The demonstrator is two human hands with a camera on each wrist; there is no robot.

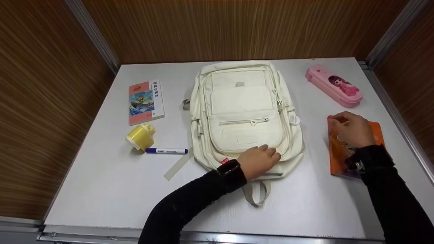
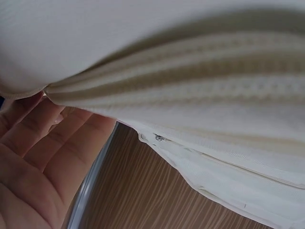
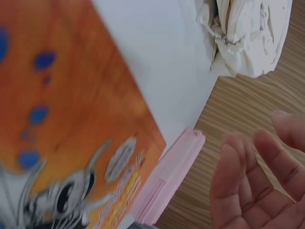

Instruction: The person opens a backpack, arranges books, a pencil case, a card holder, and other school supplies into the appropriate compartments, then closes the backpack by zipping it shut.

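A cream backpack (image 1: 244, 98) lies flat on the white table, its front pocket facing up. My left hand (image 1: 259, 162) rests on its lower part, fingers fairly straight; in the left wrist view the fingertips pass out of sight behind the pale fabric (image 2: 214, 105). At the right, my right hand (image 1: 354, 130) is over an orange book (image 1: 335, 152) and covers part of its cover. In the right wrist view the fingers (image 3: 224, 183) are loosely bent, apart from the book, with nothing between them.
A pink pencil case (image 1: 325, 84) lies at the back right. On the left are a pink-and-white book (image 1: 145, 115), a yellow object (image 1: 140, 137) of unclear kind and a marker (image 1: 166, 151). A strap (image 1: 178, 167) stretches from the backpack. Wood-patterned panels (image 1: 237, 30) surround the table.
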